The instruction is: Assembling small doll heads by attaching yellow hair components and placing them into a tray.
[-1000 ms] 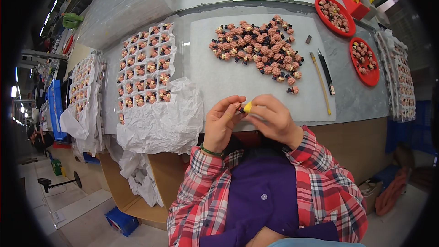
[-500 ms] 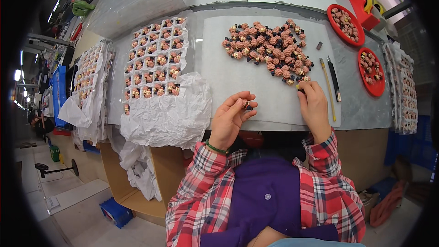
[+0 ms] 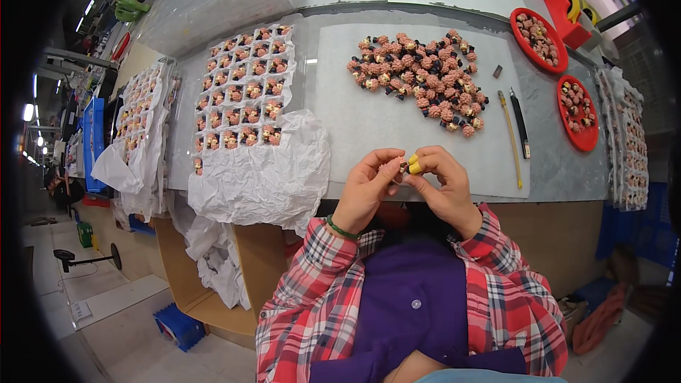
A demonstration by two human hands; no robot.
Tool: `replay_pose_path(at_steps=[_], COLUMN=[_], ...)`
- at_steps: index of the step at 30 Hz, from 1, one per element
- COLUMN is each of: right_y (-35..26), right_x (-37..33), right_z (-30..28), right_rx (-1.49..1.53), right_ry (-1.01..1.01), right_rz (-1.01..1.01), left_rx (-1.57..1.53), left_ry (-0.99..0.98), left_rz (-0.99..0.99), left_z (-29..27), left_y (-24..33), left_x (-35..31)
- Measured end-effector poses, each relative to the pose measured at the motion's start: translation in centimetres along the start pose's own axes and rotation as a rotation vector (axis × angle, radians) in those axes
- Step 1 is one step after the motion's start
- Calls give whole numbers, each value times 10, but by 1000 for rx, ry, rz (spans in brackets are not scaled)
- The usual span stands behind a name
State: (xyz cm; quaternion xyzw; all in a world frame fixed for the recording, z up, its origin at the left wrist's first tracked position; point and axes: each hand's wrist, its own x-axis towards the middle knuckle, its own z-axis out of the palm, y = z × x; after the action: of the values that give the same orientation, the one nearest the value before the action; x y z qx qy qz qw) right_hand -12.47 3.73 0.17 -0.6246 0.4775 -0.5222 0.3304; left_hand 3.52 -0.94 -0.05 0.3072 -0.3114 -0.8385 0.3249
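Note:
Near the table's front edge, both my hands meet over one small figurine (image 3: 402, 167) with pink curly hair and dark parts. My left hand (image 3: 367, 188), wearing a green bead bracelet at the wrist, pinches it between thumb and fingers. From the other side my right hand (image 3: 445, 188) closes its fingertips on the figurine; yellow covers show on two of those fingers. Fingers hide much of the piece. Beyond the hands, a heap of similar pink-haired figurines (image 3: 425, 74) lies on a white sheet (image 3: 333, 110).
To the left stands a compartment tray of figurines (image 3: 241, 92), partly covered by crumpled white paper (image 3: 259, 170). A yellow pencil-like stick (image 3: 512, 138) and a black pen-like tool (image 3: 520, 124) lie at right, near red bowls of pieces (image 3: 564, 64) (image 3: 589, 143).
My right hand has come from the heap's near edge back to my left hand, and its fingers now close on the figurine. The left hand has shifted slightly right.

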Motion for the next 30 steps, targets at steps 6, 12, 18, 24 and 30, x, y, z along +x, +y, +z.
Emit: replay_pose_path(at_steps=[6, 12, 18, 24, 30], right_y=[1, 3, 1, 0, -1], right_x=[-3, -3, 2, 9, 6], right_z=[5, 3, -2, 10, 16], right_rx=[128, 87, 284, 313, 398], right_ry=[114, 89, 82, 37, 23], right_rz=[68, 48, 167, 176, 258], left_rx=[-38, -82, 25, 192, 324], left_ry=[-43, -48, 2, -43, -59], left_rz=[116, 65, 151, 235, 286], left_z=[-5, -1, -4, -6, -6], left_y=[0, 6, 7, 8, 12], left_x=[0, -3, -1, -8, -23])
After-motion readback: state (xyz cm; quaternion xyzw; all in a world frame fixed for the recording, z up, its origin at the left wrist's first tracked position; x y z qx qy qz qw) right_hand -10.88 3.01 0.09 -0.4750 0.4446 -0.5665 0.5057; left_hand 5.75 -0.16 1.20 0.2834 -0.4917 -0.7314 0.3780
